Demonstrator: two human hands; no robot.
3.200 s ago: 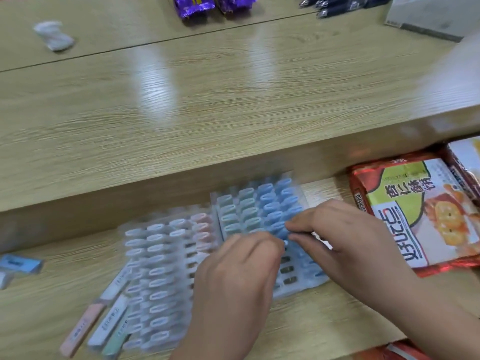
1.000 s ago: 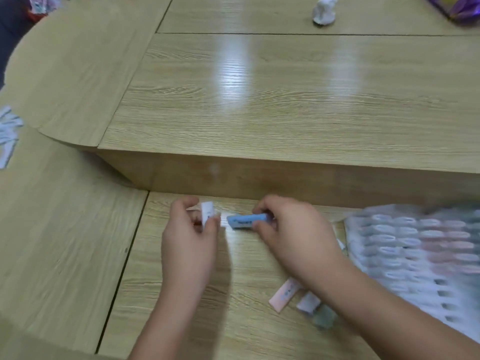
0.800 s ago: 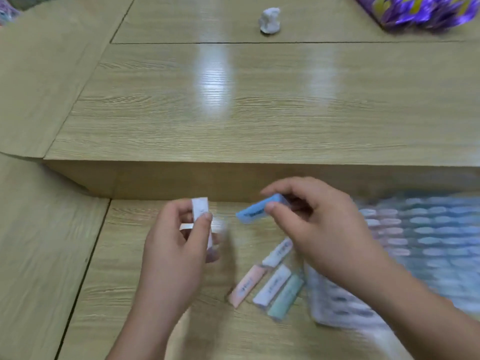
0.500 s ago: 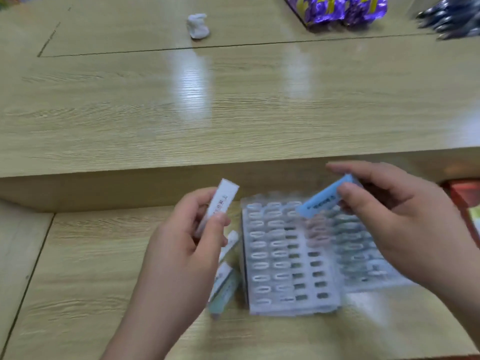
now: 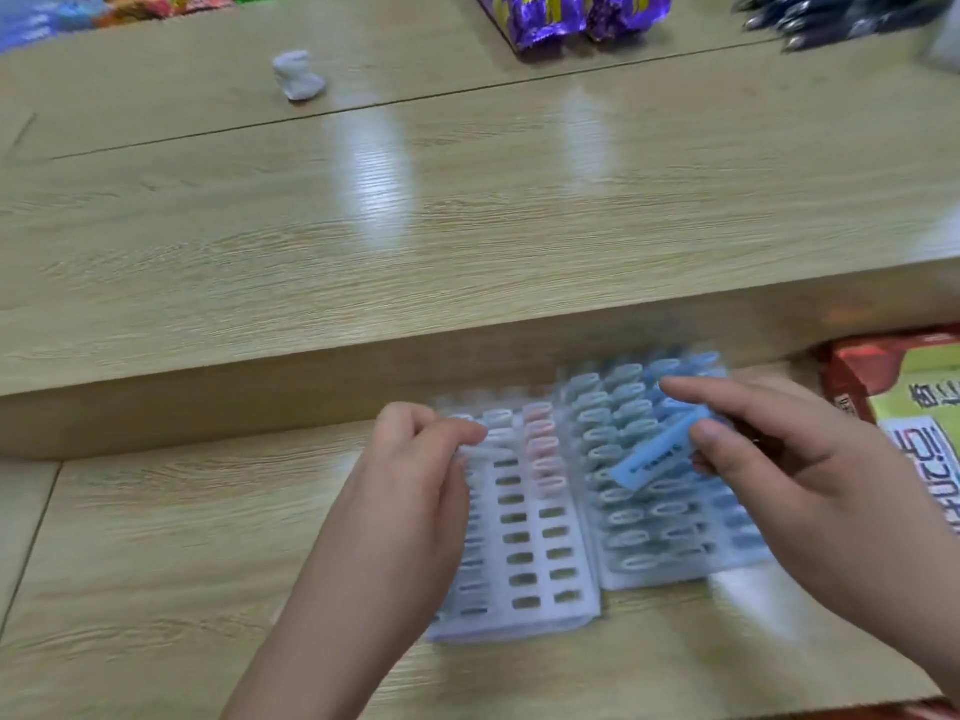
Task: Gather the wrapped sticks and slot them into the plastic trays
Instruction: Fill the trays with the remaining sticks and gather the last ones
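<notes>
Wrapped sticks number two: a blue stick (image 5: 655, 453) pinched by the right hand (image 5: 795, 485) above the right tray (image 5: 675, 574), and a blurred pale stick (image 5: 480, 452) pinched by the left hand (image 5: 410, 501) over the left tray (image 5: 530, 613). Both trays lie touching at lower centre, just below the wooden step (image 5: 260, 407). One snack packet (image 5: 914, 407) sits near their right edge, and bare tabletop (image 5: 156, 537) spreads lower left.

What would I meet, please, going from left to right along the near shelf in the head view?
Left hand → left tray → right tray → right hand → snack bag.
</notes>
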